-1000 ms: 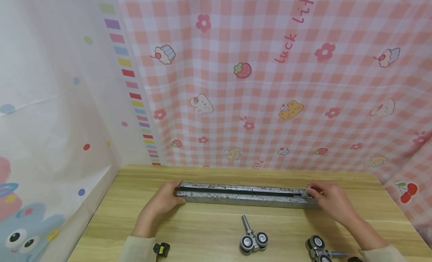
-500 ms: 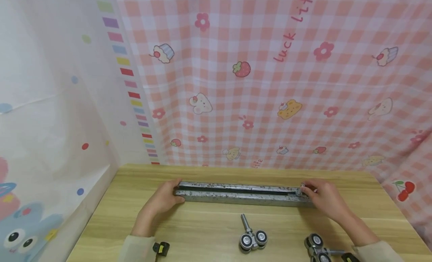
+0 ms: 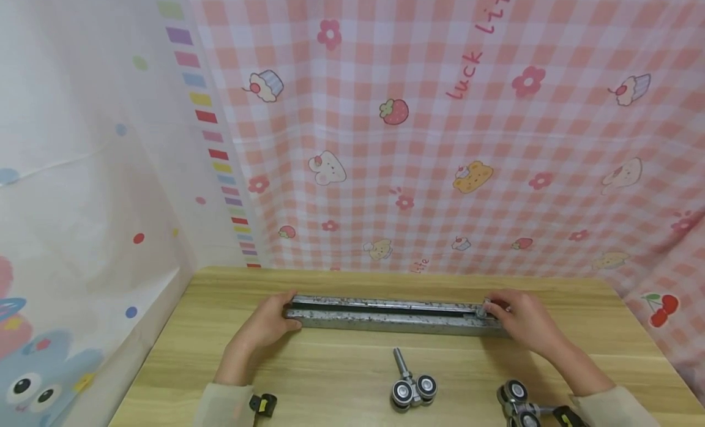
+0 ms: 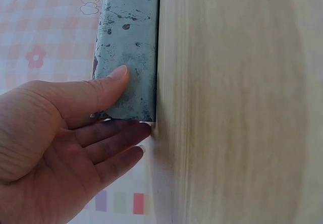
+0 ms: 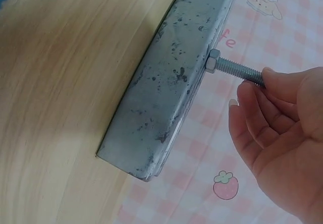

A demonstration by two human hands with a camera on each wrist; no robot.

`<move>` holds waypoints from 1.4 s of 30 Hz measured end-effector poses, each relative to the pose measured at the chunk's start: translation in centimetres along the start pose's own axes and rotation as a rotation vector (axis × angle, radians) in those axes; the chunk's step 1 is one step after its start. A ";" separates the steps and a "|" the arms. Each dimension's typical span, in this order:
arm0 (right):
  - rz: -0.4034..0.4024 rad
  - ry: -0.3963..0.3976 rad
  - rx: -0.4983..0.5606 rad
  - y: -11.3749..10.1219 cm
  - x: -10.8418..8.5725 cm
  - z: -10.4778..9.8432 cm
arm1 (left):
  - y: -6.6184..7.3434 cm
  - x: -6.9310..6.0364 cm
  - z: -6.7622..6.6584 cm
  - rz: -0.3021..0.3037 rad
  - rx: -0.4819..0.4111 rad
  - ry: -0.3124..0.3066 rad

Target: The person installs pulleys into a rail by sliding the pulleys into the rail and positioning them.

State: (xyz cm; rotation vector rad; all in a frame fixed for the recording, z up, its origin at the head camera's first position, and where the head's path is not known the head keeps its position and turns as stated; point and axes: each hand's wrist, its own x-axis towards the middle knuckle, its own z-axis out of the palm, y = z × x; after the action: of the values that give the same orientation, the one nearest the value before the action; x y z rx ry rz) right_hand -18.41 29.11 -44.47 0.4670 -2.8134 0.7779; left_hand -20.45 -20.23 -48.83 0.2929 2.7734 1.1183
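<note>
A scuffed grey metal rail point(image 3: 374, 323) with a lengthwise slot in its top lies across the wooden table. My left hand point(image 3: 264, 323) grips its left end; in the left wrist view the thumb point(image 4: 108, 89) presses the rail's side face. Near the right end, a threaded bolt point(image 5: 239, 69) with a hex nut point(image 5: 213, 61) at its base sticks out of the slot. My right hand point(image 3: 523, 320) pinches the bolt's free end between thumb and fingers. Whatever the bolt joins inside the rail is hidden.
In front of the rail, a roller trolley point(image 3: 410, 391) with a threaded bolt lies on the table point(image 3: 330, 378). Another similar roller trolley point(image 3: 516, 393) lies beside my right forearm, partly cut off by the frame's edge. A checked pink cloth point(image 3: 418, 145) hangs behind the table.
My right hand has moved left, and the bolt has slid with it along the slot, away from the rail's right end. The left hand keeps its grip on the left end.
</note>
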 end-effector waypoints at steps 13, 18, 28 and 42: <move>0.008 -0.042 0.014 -0.6 0.3 0.0 | -0.1 0.1 0.1 -0.001 0.010 -0.006; 0.009 -0.069 0.021 -1.0 0.5 0.0 | -0.1 0.1 0.1 -0.002 0.006 -0.008; 0.002 -0.072 0.032 -1.7 1.0 0.4 | -0.1 0.1 0.0 0.017 0.020 -0.002; 0.003 -0.085 0.027 -2.5 1.6 0.8 | -0.3 0.1 0.0 0.017 0.024 0.001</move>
State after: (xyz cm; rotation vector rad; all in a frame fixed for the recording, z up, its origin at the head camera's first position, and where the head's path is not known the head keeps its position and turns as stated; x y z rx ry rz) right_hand -19.16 26.23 -43.57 0.5114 -2.8857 0.8162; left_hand -20.61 -20.35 -49.05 0.3192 2.7925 1.0898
